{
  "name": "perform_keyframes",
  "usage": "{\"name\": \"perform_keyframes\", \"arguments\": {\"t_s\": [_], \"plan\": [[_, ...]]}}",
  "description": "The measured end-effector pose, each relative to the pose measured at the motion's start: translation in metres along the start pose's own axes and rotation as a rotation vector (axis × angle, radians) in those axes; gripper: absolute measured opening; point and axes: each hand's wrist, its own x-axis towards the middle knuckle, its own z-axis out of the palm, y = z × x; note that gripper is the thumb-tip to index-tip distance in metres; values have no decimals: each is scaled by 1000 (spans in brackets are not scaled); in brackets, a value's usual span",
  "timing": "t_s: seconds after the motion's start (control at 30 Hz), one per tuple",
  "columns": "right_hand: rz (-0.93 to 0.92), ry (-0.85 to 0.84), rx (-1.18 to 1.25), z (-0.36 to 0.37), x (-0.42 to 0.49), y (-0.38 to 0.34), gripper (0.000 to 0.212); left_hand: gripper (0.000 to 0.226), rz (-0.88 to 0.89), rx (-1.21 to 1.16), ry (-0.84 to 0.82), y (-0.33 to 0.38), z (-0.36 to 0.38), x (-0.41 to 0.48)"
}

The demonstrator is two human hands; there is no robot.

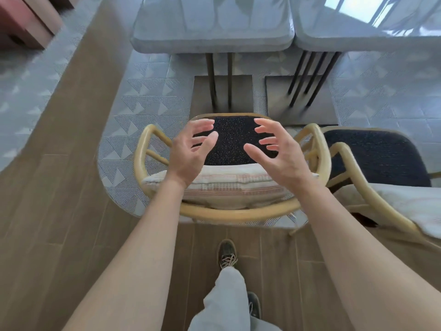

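Left hand (191, 151), right hand (276, 151) spread, empty, above curved rattan chair (229, 215); speckled dark seat (232, 142), striped cushion (229, 187)

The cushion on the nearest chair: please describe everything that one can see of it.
The cushion is plump, of cream cloth with bands of small reddish-orange woven marks. It lies across the back of the dark speckled seat, against the curved pale wooden back rail. The left hand and the right hand, both open, are above it; whether the wrists touch it cannot be told.
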Motion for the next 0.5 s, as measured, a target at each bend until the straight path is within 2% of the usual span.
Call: {"name": "perform_keyframes", "arguments": {"t_s": [0.13, 0.23, 0.33, 0.43, 0.5], "plan": [[-22, 24, -72, -5, -40, -8, 54, 14, -29, 44, 31, 3, -7, -58], [28, -71, -176, 1, -71, -10, 51, 13, -95, 204, -11, -6, -6, -102], [144, -238, -275, 16, -89, -12, 51, 18, -63, 494, -174, -13, -3, -124], [124, -362, -538, 31, -88, -5, 51, 44, 19, 904, -399, -12, 3, -120], [123, -459, -665, 38, -80, -3, 50, 44, 0, 1115, -474, -13, 10, -111]]}}
